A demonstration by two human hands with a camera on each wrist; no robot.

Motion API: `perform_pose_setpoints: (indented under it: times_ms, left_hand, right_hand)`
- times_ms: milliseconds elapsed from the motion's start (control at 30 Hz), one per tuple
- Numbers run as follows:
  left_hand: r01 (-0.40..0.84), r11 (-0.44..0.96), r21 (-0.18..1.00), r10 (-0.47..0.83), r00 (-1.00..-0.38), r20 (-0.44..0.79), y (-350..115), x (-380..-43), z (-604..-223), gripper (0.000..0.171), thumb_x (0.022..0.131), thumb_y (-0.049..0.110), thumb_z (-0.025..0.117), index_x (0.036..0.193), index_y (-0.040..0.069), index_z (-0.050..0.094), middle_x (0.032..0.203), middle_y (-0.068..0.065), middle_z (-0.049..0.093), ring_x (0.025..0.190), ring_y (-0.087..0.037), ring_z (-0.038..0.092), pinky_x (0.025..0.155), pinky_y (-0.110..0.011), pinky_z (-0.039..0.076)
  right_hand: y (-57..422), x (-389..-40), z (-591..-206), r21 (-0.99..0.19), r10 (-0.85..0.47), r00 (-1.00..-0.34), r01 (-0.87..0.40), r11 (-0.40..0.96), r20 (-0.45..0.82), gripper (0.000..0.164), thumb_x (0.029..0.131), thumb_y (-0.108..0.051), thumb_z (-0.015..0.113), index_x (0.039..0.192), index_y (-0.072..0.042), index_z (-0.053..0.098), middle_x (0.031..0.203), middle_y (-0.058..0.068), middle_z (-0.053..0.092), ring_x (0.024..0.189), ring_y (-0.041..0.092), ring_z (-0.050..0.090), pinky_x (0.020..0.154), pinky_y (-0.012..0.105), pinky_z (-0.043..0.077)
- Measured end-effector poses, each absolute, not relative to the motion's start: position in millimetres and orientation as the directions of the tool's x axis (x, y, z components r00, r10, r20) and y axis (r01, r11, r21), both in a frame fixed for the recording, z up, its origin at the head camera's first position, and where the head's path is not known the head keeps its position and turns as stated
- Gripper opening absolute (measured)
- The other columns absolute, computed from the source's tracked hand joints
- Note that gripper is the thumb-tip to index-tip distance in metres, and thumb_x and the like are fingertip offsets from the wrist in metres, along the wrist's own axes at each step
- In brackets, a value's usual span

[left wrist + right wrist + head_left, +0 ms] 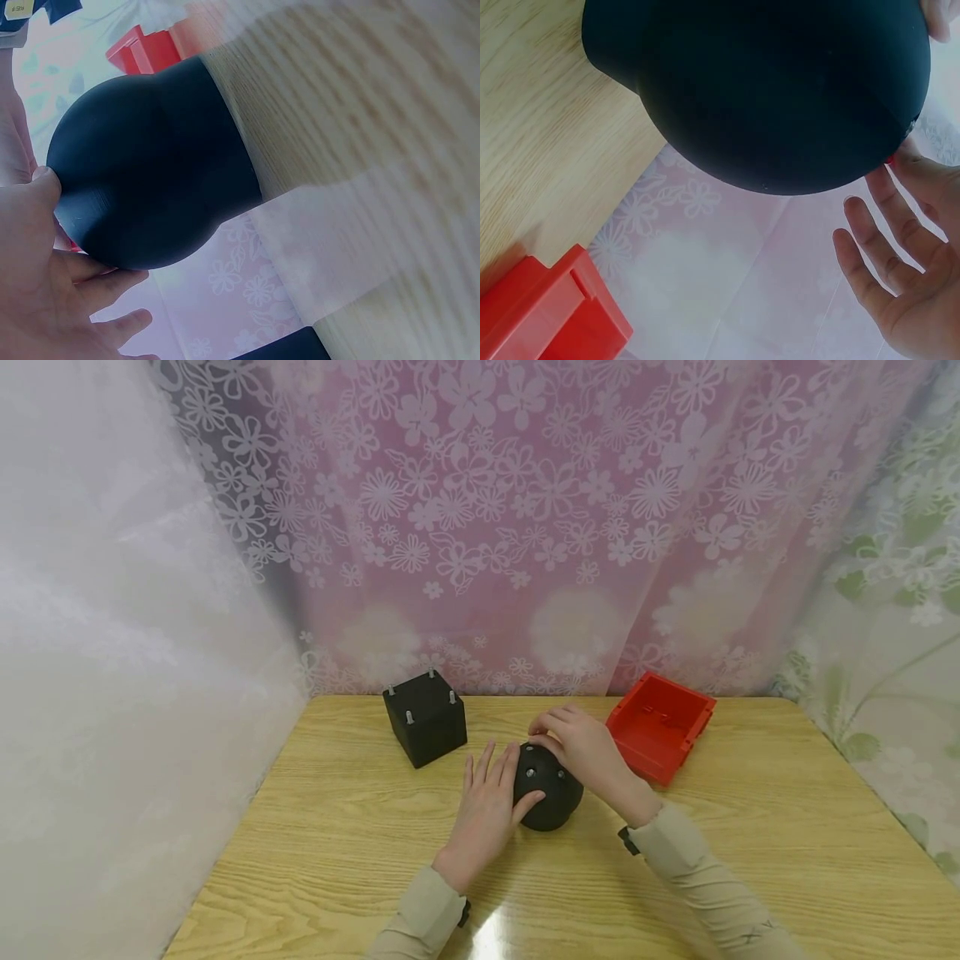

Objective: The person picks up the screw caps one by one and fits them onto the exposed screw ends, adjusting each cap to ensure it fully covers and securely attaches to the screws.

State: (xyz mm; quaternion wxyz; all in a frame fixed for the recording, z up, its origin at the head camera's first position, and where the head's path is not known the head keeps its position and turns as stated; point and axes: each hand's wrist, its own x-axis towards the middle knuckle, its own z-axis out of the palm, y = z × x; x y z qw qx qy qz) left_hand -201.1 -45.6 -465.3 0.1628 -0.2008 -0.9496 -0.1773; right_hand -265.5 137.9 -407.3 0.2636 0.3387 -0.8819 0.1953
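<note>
A black ball-shaped block (551,802) on a short round base stands on the table, with several small metal studs (531,772) in its top. My left hand (483,810) holds its left side, thumb on the front; in the left wrist view, thumb and fingers span the curved black surface (142,165). At the block's upper edge, my right hand (588,752) pinches a small red piece (889,159) between thumb and index finger, mostly hidden by the fingertips. The right hand's other fingers (870,277) are spread away from the block.
Behind and to the left is a black cube (427,727) with metal pegs standing on its top. A red open bin (660,760) sits at the back right, close to my right wrist. Flowered curtains (480,527) hang behind the wooden table (337,860).
</note>
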Motion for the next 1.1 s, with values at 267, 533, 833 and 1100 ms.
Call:
perform_pose_setpoints:
  times_ms: [267, 533, 833, 1100]
  left_hand:
    - [0.440, 0.856, 0.274, 0.324, -0.867, 0.379, -45.6, -200.2, -465.3, 0.076, 0.102, 0.055, 0.049, 0.159, 0.006, 0.033, 0.157, -0.011, 0.044, 0.152, -0.034, 0.025, 0.120, -0.063, 0.023]
    - [0.440, 0.854, 0.279, 0.320, -0.865, 0.386, -45.6, -200.3, -466.6, 0.076, 0.102, 0.054, 0.050, 0.158, 0.006, 0.034, 0.156, -0.012, 0.045, 0.152, -0.034, 0.026, 0.120, -0.062, 0.023]
    - [0.447, 0.853, 0.271, 0.324, -0.859, 0.396, -45.3, -200.7, -467.7, 0.076, 0.102, 0.054, 0.050, 0.159, 0.006, 0.033, 0.156, -0.013, 0.045, 0.152, -0.035, 0.026, 0.120, -0.062, 0.023]
    - [0.441, 0.855, 0.273, 0.321, -0.863, 0.389, -45.3, -202.3, -468.6, 0.077, 0.102, 0.054, 0.049, 0.159, 0.006, 0.031, 0.156, -0.012, 0.045, 0.152, -0.034, 0.026, 0.120, -0.062, 0.022]
  right_hand:
    - [137.5, -265.8, -407.7, -0.152, -0.509, -0.620, -0.710, 0.687, 0.596, 0.012, 0.086, -0.015, 0.083, 0.095, -0.015, 0.076, 0.095, 0.001, 0.074, 0.090, 0.021, 0.066, 0.080, 0.040, 0.061]
    - [137.1, -267.1, -409.4, -0.155, -0.515, -0.623, -0.712, 0.685, 0.589, 0.012, 0.086, -0.015, 0.083, 0.097, -0.015, 0.078, 0.097, 0.001, 0.076, 0.091, 0.021, 0.067, 0.083, 0.040, 0.061]
    - [136.2, -267.5, -409.8, -0.145, -0.539, -0.609, -0.730, 0.668, 0.581, 0.013, 0.088, -0.012, 0.080, 0.101, -0.013, 0.080, 0.099, 0.003, 0.077, 0.092, 0.022, 0.069, 0.086, 0.040, 0.060]
    - [134.2, -268.9, -413.0, -0.113, -0.563, -0.602, -0.733, 0.671, 0.566, 0.013, 0.090, -0.011, 0.078, 0.103, -0.011, 0.080, 0.099, 0.004, 0.077, 0.092, 0.023, 0.069, 0.085, 0.041, 0.060]
